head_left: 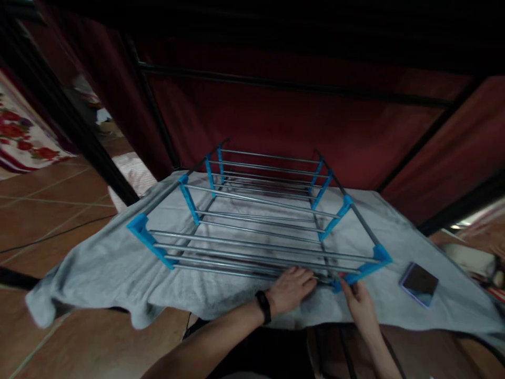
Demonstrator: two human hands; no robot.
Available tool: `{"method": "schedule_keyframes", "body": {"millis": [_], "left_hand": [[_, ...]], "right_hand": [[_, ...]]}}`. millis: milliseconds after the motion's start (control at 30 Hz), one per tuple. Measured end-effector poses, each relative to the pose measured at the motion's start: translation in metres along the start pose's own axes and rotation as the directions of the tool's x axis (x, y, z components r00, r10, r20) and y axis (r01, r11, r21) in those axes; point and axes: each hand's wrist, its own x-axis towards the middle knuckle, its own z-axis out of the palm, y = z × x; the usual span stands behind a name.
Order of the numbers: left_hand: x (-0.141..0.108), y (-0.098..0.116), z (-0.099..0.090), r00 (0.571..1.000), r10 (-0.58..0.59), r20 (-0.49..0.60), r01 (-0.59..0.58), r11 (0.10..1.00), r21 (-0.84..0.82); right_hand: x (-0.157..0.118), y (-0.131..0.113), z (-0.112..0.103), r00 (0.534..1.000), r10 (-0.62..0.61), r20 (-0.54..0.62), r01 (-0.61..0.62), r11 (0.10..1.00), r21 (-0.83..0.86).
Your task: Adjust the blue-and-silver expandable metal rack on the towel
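A shoe rack of grey metal tubes (252, 200) with blue plastic connectors lies along a grey cloth (98, 268). My left hand (292, 288), with a black band on its wrist, is closed over the lowest near tubes, close to their right end. Just to its right, my right hand (358, 301) pinches the near right blue connector (365, 271) by its lower end. The fingertips of both hands are partly hidden by the rack. Elsewhere, other blue connectors (152, 242) join the tubes along both sides.
A phone (419, 284) lies on the cloth to the right. Dark metal frame bars (244, 79) and a red curtain (276, 116) stand behind the rack. Brown floor tiles (47, 210) with a thin cable show at the left. A floral cloth (23, 131) hangs at the far left.
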Motion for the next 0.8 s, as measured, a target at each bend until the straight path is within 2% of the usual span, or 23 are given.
{"method": "schedule_keyframes", "body": {"millis": [67,200,267,433,633,800], "left_hand": [[-0.002,-0.009,0.004,0.997,-0.076,-0.031,0.075,0.996,-0.044],[0.005,-0.026,0.019,0.978,-0.209,-0.018,0.207,0.975,-0.076],[0.012,-0.03,0.026,0.98,-0.198,-0.01,0.197,0.978,-0.075],[0.032,-0.022,0.03,0.992,-0.12,0.033,0.122,0.991,-0.055],[0.045,-0.014,0.02,0.984,-0.165,0.071,0.17,0.982,-0.08],[0.045,-0.013,0.013,0.986,-0.161,0.042,0.164,0.983,-0.083]], "right_hand": [[-0.006,0.002,0.006,0.999,0.012,0.03,-0.014,0.999,0.05],[-0.013,0.015,0.014,0.996,0.045,0.075,-0.05,0.997,0.066],[-0.015,0.024,0.016,0.994,0.058,0.094,-0.065,0.995,0.076],[-0.017,0.036,0.02,0.997,0.067,0.042,-0.069,0.996,0.053],[-0.015,0.031,0.018,0.996,0.051,0.078,-0.056,0.997,0.061],[-0.013,0.023,0.017,0.994,0.078,0.071,-0.081,0.995,0.049]]}}
